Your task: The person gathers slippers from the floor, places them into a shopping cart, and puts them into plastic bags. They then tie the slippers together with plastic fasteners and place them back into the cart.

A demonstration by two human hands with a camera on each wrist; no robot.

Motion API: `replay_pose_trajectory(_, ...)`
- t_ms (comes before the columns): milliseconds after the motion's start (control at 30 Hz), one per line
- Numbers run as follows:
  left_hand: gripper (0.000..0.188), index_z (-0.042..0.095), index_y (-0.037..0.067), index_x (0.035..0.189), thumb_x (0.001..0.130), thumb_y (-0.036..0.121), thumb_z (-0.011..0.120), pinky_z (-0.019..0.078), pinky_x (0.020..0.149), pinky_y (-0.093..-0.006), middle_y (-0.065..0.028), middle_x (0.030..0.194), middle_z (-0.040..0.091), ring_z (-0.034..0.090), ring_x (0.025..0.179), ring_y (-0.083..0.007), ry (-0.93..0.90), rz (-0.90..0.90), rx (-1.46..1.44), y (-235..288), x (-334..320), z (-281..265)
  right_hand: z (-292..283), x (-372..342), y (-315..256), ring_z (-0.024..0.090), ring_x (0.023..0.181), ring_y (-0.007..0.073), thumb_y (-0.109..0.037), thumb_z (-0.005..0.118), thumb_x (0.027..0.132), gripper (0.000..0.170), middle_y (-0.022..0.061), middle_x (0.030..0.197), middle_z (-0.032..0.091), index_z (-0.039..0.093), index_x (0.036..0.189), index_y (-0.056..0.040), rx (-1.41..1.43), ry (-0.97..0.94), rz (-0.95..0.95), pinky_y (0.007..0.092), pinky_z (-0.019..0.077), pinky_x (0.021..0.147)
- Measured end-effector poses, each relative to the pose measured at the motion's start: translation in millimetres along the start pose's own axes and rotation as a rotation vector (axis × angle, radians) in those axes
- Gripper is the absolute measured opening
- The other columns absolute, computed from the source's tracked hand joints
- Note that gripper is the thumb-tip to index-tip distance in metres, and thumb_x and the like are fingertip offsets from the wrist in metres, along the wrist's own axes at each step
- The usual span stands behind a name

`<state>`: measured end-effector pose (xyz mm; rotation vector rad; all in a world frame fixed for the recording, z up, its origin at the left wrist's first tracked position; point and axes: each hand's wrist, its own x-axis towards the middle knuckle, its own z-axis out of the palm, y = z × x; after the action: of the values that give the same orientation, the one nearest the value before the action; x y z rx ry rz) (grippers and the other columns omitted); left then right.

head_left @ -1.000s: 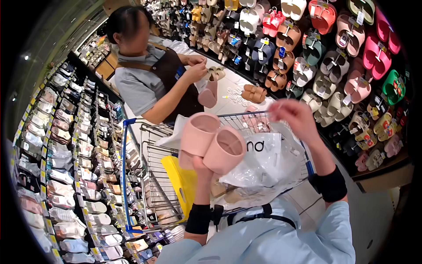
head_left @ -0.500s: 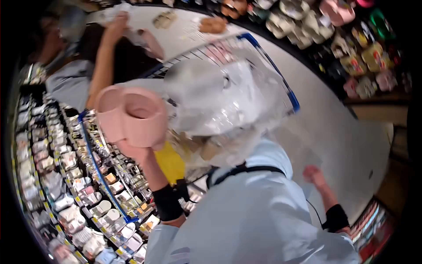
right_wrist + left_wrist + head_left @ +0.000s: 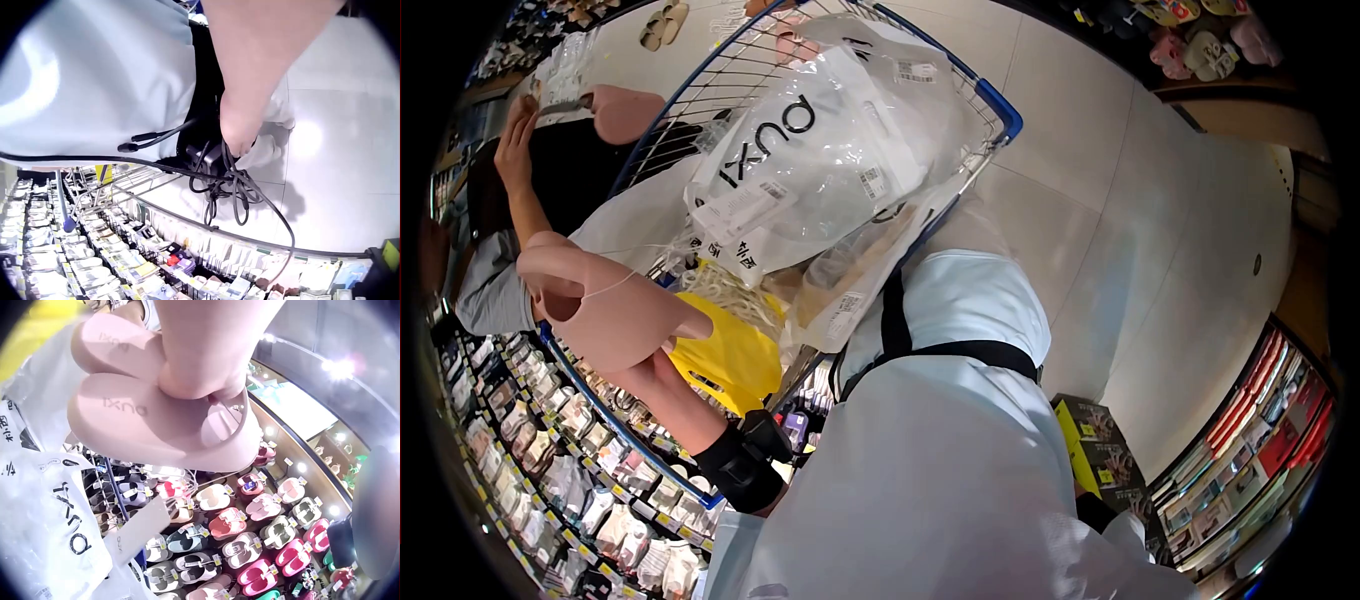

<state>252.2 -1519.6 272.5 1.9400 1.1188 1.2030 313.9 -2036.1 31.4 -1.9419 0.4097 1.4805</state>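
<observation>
Head view: wire cart (image 3: pixel 1003 112) with blue trim held a printed white plastic bag (image 3: pixel 810 150) and a yellow bag (image 3: pixel 735 355); pink slippers (image 3: pixel 615 310) were up near the yellow bag, gripped by left hand (image 3: pixel 200 369); right hand (image 3: pixel 240 128) was down at black cables (image 3: pixel 234 182), can't tell whether gripping

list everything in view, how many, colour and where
Pink slippers: two, pink, held
Cart: one, blue-edged, in front
Plastic packages: several, white and clear, in cart
Yellow bag: one, yellow, beside packages
Other person: one, grey sleeve, left
Further slipper: one, pink, near other person
Beige slippers: two, beige, floor
Socks: many, mixed, lower left
Display slippers: many, mixed, on display
Boxes: count unclear, dark, lower right
Cables: several, dark, at waist
Shirt: one, light blue, on wearer
Left hand: one, bare, holding pink slippers
Right hand: one, bare, at cables
</observation>
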Motion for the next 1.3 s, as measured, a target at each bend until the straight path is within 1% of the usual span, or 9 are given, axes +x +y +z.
replay_pose_trajectory(300,0.019,0.044,0.004,0.1,0.087,0.016,0.048,0.0355,0.077,-0.0209,-0.0021,0.092,0.043,0.044,0.082,-0.0107,-0.262,0.068,0.182,6,-13,14,4,12,8,0.044,0.114,0.0264,-0.034,0.047,0.089,0.05,0.0157,0.126,0.046,0.041,0.128,-0.0025,0.0,-0.06,0.036,0.0339,0.0364,0.094)
replay_pose_trajectory(367,0.03,0.043,0.001,0.114,0.09,0.019,0.047,0.0385,0.083,-0.0239,-0.0043,0.101,0.048,0.049,0.09,-0.0128,0.136,-0.318,-0.107,19,-25,25,-1,7,19,0.043,0.115,0.0262,-0.034,0.047,0.089,0.05,0.0157,0.127,0.045,0.04,0.128,-0.0023,-0.044,-0.092,0.065,0.0336,0.0359,0.095)
replay_pose_trajectory(500,0.041,0.04,0.001,0.125,0.09,0.021,0.048,0.0413,0.088,-0.029,-0.0095,0.118,0.05,0.052,0.104,-0.018,0.422,-0.472,-0.175,26,-29,29,-25,-6,48,0.042,0.118,0.0259,-0.034,0.046,0.09,0.051,0.0159,0.129,0.044,0.039,0.129,-0.0018,-0.194,-0.218,0.117,0.0331,0.035,0.096)
replay_pose_trajectory(600,0.041,0.041,0.001,0.126,0.09,0.019,0.047,0.0427,0.087,-0.0301,-0.012,0.121,0.05,0.052,0.108,-0.0208,0.226,-0.509,-0.212,-27,-47,-12,-73,-3,45,0.041,0.12,0.0256,-0.034,0.046,0.09,0.052,0.016,0.131,0.043,0.038,0.13,-0.0015,-0.281,-0.354,0.15,0.0327,0.0343,0.097)
replay_pose_trajectory(733,0.043,0.042,0.001,0.127,0.087,0.016,0.049,0.0432,0.086,-0.0296,-0.0123,0.121,0.051,0.054,0.104,-0.0222,0.065,-0.458,-0.15,-44,-54,-1,-178,74,-134,0.041,0.121,0.0208,-0.041,0.044,0.092,0.057,0.0109,0.131,0.045,0.036,0.133,-0.0025,-0.241,-0.059,-0.395,0.0329,0.033,0.099)
replay_pose_trajectory(867,0.036,0.054,-0.003,0.099,0.066,0.009,0.066,0.0453,0.077,-0.0338,-0.0161,0.098,0.059,0.058,0.085,-0.0294,-0.265,-0.066,0.258,-44,-49,39,-35,-23,-435,0.053,0.104,0.0181,-0.017,0.05,0.09,0.037,0.0135,0.117,0.054,0.045,0.123,0.0,-0.336,-0.14,-0.961,0.0292,0.0412,0.09)
replay_pose_trajectory(967,0.031,0.053,-0.002,0.089,0.062,0.007,0.066,0.0444,0.073,-0.0402,-0.0216,0.088,0.057,0.055,0.082,-0.0366,-0.385,-0.146,0.313,-14,-27,82,50,-61,-476,0.057,0.095,0.0165,-0.014,0.051,0.089,0.038,0.0112,0.106,0.058,0.044,0.125,-0.0022,-0.275,-0.567,-1.186,0.0283,0.0452,0.082)
replay_pose_trajectory(1233,0.023,0.05,-0.004,0.089,0.067,0.001,0.051,0.0424,0.072,-0.0474,-0.0272,0.09,0.056,0.054,0.083,-0.0414,-0.344,-0.187,-0.008,-56,-23,162,153,5,-546,0.053,0.086,0.0109,-0.024,0.052,0.09,0.051,0.0109,0.107,0.056,0.033,0.136,-0.0101,-0.457,-0.508,-1.276,0.0231,0.0417,0.081)
replay_pose_trajectory(1300,0.023,0.05,-0.004,0.089,0.067,0.002,0.051,0.042,0.073,-0.0477,-0.0266,0.09,0.056,0.053,0.085,-0.041,-0.293,-0.25,-0.032,-88,-18,177,169,32,-556,0.049,0.108,0.0153,-0.026,0.052,0.091,0.045,0.0088,0.12,0.051,0.04,0.131,-0.0086,-0.458,-0.601,-0.832,0.0272,0.0393,0.091)
